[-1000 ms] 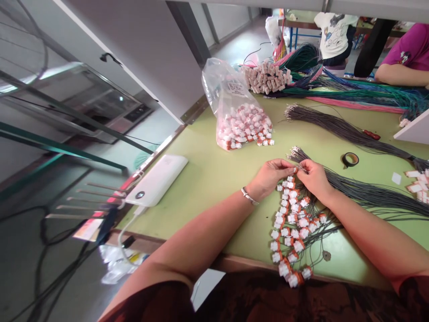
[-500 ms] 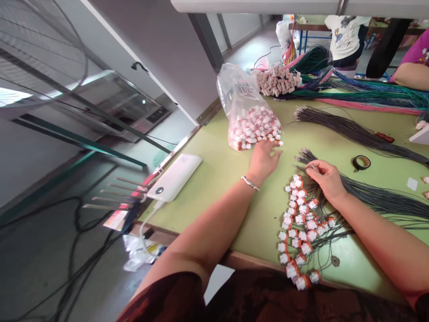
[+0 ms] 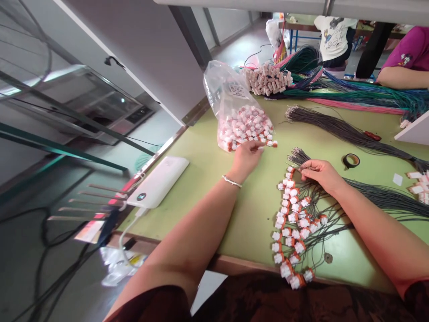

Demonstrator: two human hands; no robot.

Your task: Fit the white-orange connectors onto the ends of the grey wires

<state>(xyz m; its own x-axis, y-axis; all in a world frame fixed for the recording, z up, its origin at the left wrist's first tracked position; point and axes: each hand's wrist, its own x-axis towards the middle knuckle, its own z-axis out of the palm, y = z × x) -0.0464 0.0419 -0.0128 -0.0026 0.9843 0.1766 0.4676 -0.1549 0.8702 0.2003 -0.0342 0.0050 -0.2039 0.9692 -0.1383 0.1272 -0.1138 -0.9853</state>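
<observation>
Pale green tabletop (image 3: 214, 179) is filling most of the view, w/ a grey wall panel (image 3: 140, 58) and metal framing running along its left edge and cables trailing on the floor below. Across the far end, coloured wire bundles (image 3: 351, 91) are lying in long sweeps; a person in a magenta sleeve (image 3: 410, 53) is working there. Nearer, two grey wire bundles (image 3: 345, 132) are fanning across the right half. A clear plastic bag (image 3: 234, 107) of white-and-red connectors is lying open towards the near side, and a white power bank (image 3: 159, 181) is sitting by the left edge. A cluster of wired connectors (image 3: 295, 228) is spreading from mid-table to the near edge; a tape roll (image 3: 350, 159) is lying to the right.

Left hand (image 3: 246, 156) is at the bag's mouth, fingers curling onto a loose connector (image 3: 264, 144), approx. half shut. Right hand (image 3: 318, 172) is pinching wire ends beside the cluster.

Vs. half a sec ago: left hand's fingers were flat and spread at the pile; now they're closing. Right hand is staying put.
</observation>
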